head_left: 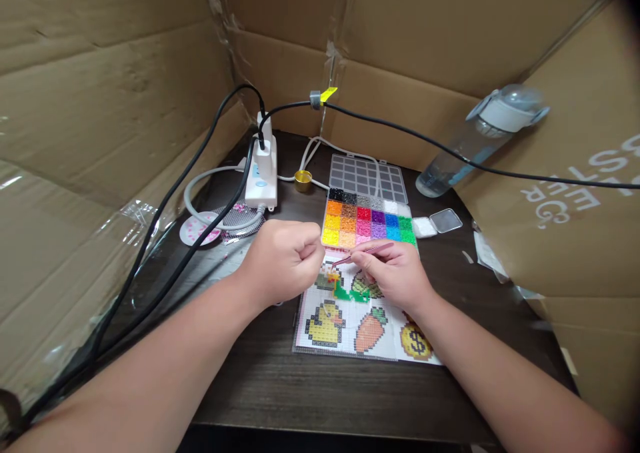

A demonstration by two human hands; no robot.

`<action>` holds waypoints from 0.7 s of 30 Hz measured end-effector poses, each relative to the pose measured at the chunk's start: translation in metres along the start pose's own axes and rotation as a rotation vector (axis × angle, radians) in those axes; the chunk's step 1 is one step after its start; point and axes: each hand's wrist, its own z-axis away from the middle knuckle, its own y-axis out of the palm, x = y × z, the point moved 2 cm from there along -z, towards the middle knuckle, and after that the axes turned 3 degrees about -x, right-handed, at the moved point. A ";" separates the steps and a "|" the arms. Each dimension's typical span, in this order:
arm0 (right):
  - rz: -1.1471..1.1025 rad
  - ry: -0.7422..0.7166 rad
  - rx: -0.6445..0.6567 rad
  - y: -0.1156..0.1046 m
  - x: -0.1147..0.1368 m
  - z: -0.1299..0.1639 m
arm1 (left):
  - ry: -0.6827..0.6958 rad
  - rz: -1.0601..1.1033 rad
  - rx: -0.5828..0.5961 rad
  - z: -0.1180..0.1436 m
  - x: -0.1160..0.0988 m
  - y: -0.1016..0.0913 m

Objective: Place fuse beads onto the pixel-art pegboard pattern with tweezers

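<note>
My right hand [395, 273] grips pink tweezers [364, 251], their tips pointing left and down at a transparent pegboard [350, 349] laid over a pattern sheet with a duck [325, 323], a carrot [371, 329] and a dollar coin [415, 341]. Green beads [345, 294] sit on the board just under the tweezers. My left hand [283, 259] is curled into a fist at the board's upper left corner; I cannot see anything in it. Just behind both hands stands an open bead box [367, 223] with coloured compartments.
A white power strip [263, 173] with black cables lies at the back left. A gold cap [303, 180], a tilted water bottle [475, 139], a small clear lid [445, 220] and a round pink-dotted disc [197, 229] are around. Cardboard walls enclose the dark table [325, 393].
</note>
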 end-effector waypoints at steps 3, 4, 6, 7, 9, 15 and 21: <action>0.009 0.017 -0.003 0.000 0.000 0.000 | 0.002 -0.003 0.004 0.000 0.000 -0.001; 0.009 0.022 0.000 0.000 0.001 0.000 | 0.001 -0.004 0.003 0.001 -0.001 -0.001; 0.010 0.021 0.011 0.001 0.001 0.000 | -0.003 -0.009 0.005 0.001 -0.001 -0.001; 0.008 0.016 0.014 0.001 0.001 0.000 | -0.006 -0.010 0.007 0.001 0.000 -0.001; -0.009 -0.001 0.003 0.001 0.000 0.000 | -0.010 -0.011 0.011 0.001 0.000 -0.001; -0.128 0.021 -0.074 -0.005 0.001 -0.005 | -0.004 0.002 -0.005 0.001 0.000 -0.001; -0.104 -0.124 -0.241 -0.010 0.016 -0.031 | -0.009 0.020 -0.002 0.002 0.002 -0.001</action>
